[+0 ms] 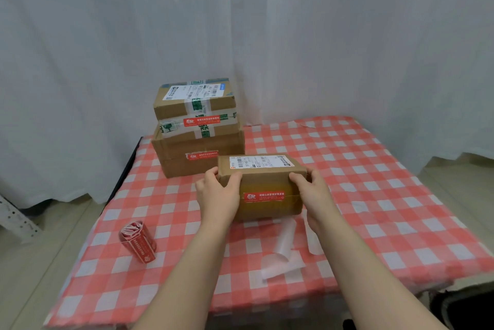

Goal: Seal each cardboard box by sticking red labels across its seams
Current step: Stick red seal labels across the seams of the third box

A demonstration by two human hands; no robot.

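The left hand (217, 192) and right hand (311, 190) hold the small box (264, 182) on the worktop (374, 196), fingers (235, 177) curled round its ends. Its front seam carries a red label (263, 196), as do the 2 stacked boxes (197, 168) at 11 o'clock, so sealing looks nearly done.

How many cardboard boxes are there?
3: a small box nearest, a large box behind it, a taped box stacked on the large box. Others could hide behind.

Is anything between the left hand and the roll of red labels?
Nothing visible. The left hand grips the small box; the roll of red labels lies nearer the person, to the left, with only checked tablecloth between.
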